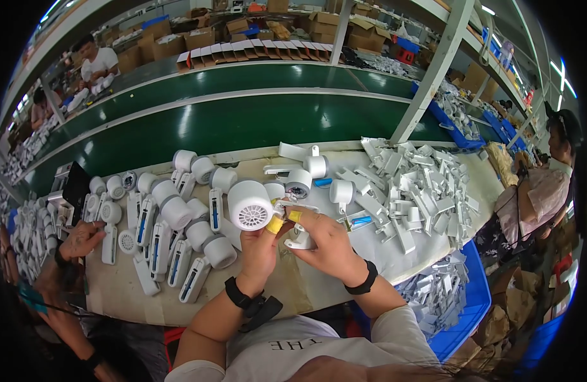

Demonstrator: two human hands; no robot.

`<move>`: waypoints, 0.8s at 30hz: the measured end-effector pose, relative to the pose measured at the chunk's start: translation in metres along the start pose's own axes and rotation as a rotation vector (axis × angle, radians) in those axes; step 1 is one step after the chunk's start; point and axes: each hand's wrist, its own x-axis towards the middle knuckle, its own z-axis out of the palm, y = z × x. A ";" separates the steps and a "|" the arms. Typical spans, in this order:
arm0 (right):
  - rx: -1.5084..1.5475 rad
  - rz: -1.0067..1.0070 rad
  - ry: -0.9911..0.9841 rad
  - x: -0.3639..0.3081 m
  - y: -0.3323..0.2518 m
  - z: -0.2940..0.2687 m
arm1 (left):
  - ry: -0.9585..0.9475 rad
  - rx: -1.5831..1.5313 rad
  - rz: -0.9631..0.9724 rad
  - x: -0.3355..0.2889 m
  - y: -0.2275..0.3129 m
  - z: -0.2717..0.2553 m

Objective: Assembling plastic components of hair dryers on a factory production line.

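Observation:
My left hand (pixel 258 253) is closed at the neck of a white handheld fan, just below its round grilled head (pixel 251 205). My right hand (pixel 330 240) closes on the fan's small white handle part (pixel 300 207) from the other side. Yellow tape wraps a fingertip on each hand. The fingers hide most of the joint between head and handle. Beneath my right hand a white curved piece (pixel 300 239) shows. Just right of it lies a blue battery cell (pixel 361 221) with wires, near a fan head (pixel 342 193). Another blue cell (pixel 322 182) rests farther back.
Fan units with blue-lined open handles (pixel 158 248) crowd the table's left side. White handle shells (pixel 421 191) are heaped at right; a blue bin (pixel 477 293) of more parts stands below. Behind runs a green conveyor (pixel 242 121). A co-worker's hand (pixel 83 239) touches a fan at left.

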 end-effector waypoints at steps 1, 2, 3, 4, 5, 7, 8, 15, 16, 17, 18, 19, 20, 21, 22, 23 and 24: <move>0.004 -0.001 -0.003 0.002 -0.003 -0.002 | 0.004 0.001 0.002 0.001 -0.003 -0.004; -0.142 -0.013 -0.080 0.004 -0.007 -0.005 | -0.005 0.097 0.055 0.003 -0.006 -0.010; -0.290 -0.018 -0.157 0.004 -0.012 -0.009 | -0.016 0.192 0.102 0.003 -0.007 -0.014; -0.288 -0.014 -0.160 0.006 -0.015 -0.009 | -0.014 0.192 0.097 0.003 -0.008 -0.016; -0.295 0.021 -0.225 0.008 -0.018 -0.009 | 0.003 0.147 0.081 0.005 -0.008 -0.019; -0.308 0.058 -0.287 0.009 -0.014 -0.010 | 0.013 0.097 0.063 0.010 -0.003 -0.016; -0.057 0.178 -0.238 0.008 -0.008 -0.008 | -0.016 0.124 0.038 0.011 0.002 -0.014; 0.241 0.242 -0.108 0.003 0.001 -0.001 | 0.009 -0.028 -0.063 0.010 0.003 -0.009; 0.242 0.243 -0.108 0.004 -0.001 -0.001 | 0.022 -0.031 -0.064 0.010 0.003 -0.009; 0.200 0.200 -0.098 0.005 -0.002 -0.001 | 0.023 -0.031 -0.065 0.009 0.003 -0.009; 0.158 0.156 -0.089 0.006 -0.002 -0.001 | 0.012 -0.021 -0.059 0.009 0.004 -0.008; 0.158 0.156 -0.090 0.006 -0.002 -0.001 | 0.001 -0.011 -0.052 0.009 0.004 -0.007; 0.133 0.142 -0.082 0.007 -0.002 -0.001 | 0.001 -0.012 -0.052 0.009 0.004 -0.007; 0.110 0.126 -0.075 0.008 -0.001 -0.001 | 0.004 -0.005 -0.050 0.008 0.003 -0.007; 0.109 0.123 -0.078 0.008 -0.001 -0.001 | 0.006 0.003 -0.048 0.008 0.002 -0.006; 0.066 0.123 -0.095 0.008 0.000 -0.002 | 0.008 0.001 -0.045 0.007 0.002 -0.006; 0.020 0.126 -0.111 0.007 0.000 -0.003 | 0.011 0.003 -0.047 0.007 0.002 -0.005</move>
